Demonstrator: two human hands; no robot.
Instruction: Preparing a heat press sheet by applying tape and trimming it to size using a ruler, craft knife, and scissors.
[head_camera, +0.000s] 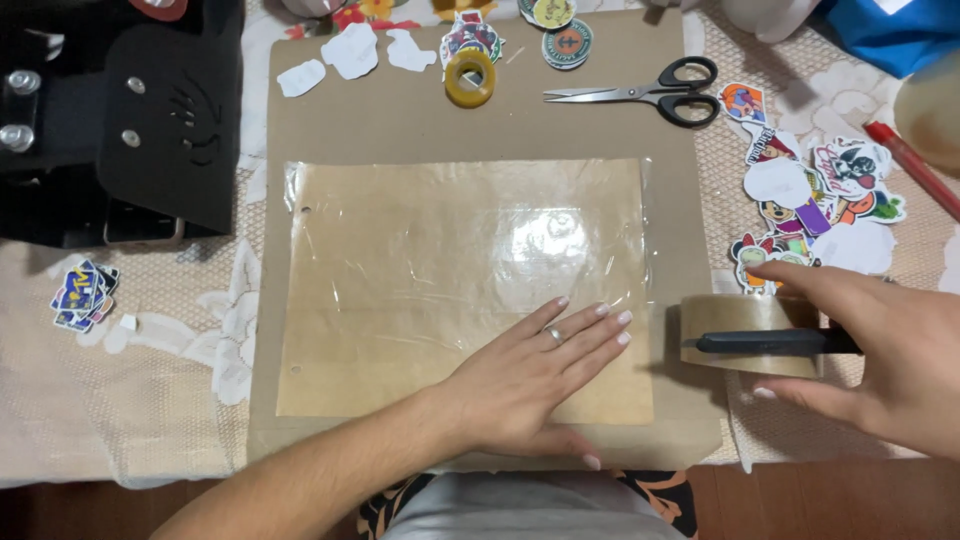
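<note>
A tan paper sheet (400, 300) covered with shiny clear tape lies on a larger brown cardboard sheet (400, 120). My left hand (535, 375) rests flat on the sheet's lower right part, fingers spread, a ring on one finger. Just past the sheet's right edge, my right hand (880, 355) grips a wide roll of clear packing tape (745, 318) together with a black-handled cutter (770, 343) laid across the roll.
Scissors (650, 92) and a small yellow tape roll (470, 77) lie at the top of the cardboard. Cartoon stickers (820, 195) are scattered at right, more along the top and at far left. A black case (120, 120) sits top left. A red pen (915, 165) lies at right.
</note>
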